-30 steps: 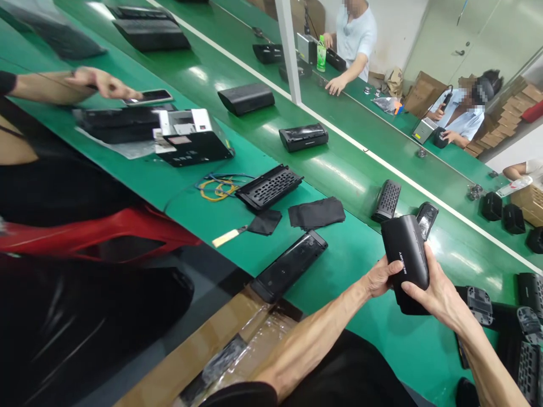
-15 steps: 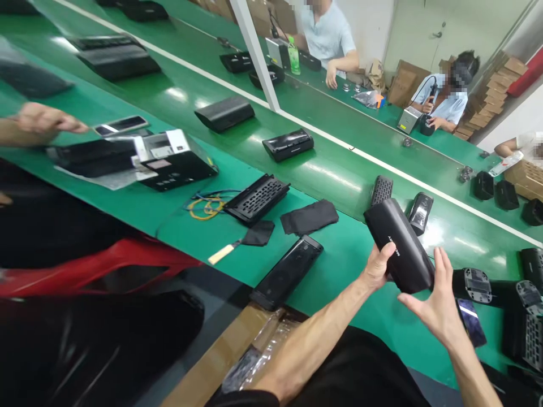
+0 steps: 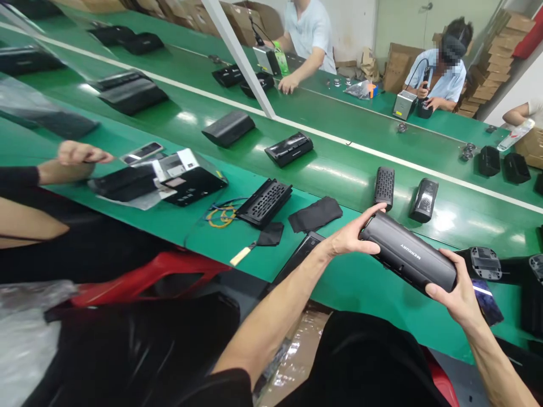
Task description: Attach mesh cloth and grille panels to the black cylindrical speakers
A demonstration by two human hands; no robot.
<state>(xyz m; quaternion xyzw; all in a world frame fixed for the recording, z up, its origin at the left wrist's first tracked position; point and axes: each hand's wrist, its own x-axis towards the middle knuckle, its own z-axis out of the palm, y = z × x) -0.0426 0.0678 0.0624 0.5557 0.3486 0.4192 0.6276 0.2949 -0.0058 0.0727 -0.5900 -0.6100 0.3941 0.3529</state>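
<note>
Each hand's grip is closed on one end of the black speaker (image 3: 407, 257). The left hand (image 3: 350, 237) cups the upper end with fingers curled over the top, and the right hand (image 3: 456, 294) clamps the lower end from beneath. The speaker hangs tilted above the green table (image 3: 360, 282), touching nothing else. Held only by its smooth, rounded ends, it could slip if either hand loosens and drop onto the table or the black parts (image 3: 483, 263) just beside the right hand.

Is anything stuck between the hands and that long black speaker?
No, nothing visible. The left hand clasps one end of the black speaker and the right hand cups the other end, bare skin on the casing, above the green table.
</note>
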